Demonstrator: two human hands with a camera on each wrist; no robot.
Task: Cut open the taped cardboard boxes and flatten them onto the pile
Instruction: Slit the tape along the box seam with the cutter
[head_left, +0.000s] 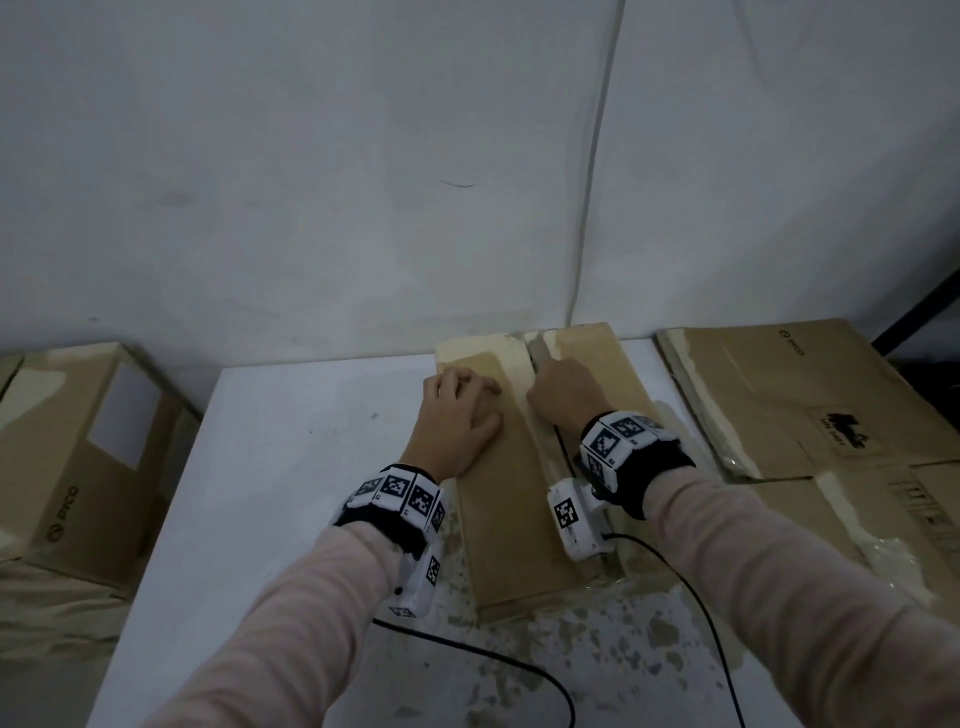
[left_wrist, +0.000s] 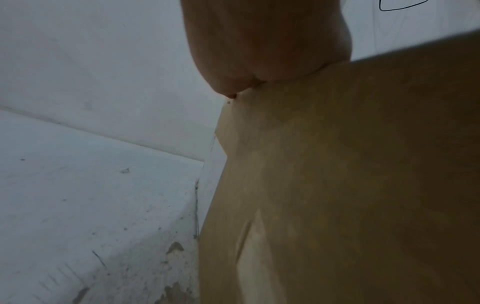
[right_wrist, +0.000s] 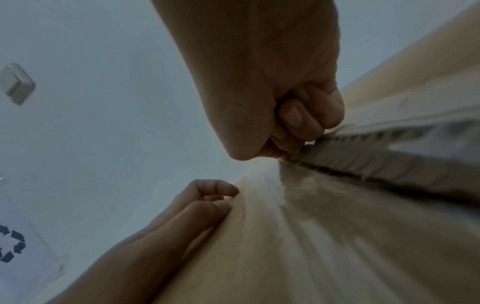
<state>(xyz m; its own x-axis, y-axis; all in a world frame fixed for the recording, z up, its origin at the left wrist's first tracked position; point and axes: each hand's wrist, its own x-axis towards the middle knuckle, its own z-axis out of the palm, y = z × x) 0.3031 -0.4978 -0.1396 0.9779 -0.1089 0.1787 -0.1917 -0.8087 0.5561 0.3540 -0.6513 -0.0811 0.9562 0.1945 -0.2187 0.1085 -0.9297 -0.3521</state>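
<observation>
A brown cardboard box (head_left: 514, 509) lies on the white table (head_left: 291, 467), with pale tape along its middle seam. My left hand (head_left: 460, 410) rests on the left flap, its bent fingers pressing down; its heel sits at the box edge (left_wrist: 259, 41). My right hand (head_left: 563, 387) is a fist over the seam near the far end, gripping a cutter whose narrow grey tip (head_left: 536, 354) shows ahead of the knuckles. In the right wrist view the curled fingers (right_wrist: 298, 115) sit at the head of a slit seam (right_wrist: 363, 160), and the handle is hidden.
A pile of flattened cardboard (head_left: 779, 405) lies at the right, touching the table. A closed taped box (head_left: 78, 457) stands at the left beside the table. Black cables (head_left: 493, 660) trail over the worn near part of the table. A white wall (head_left: 363, 182) runs right behind.
</observation>
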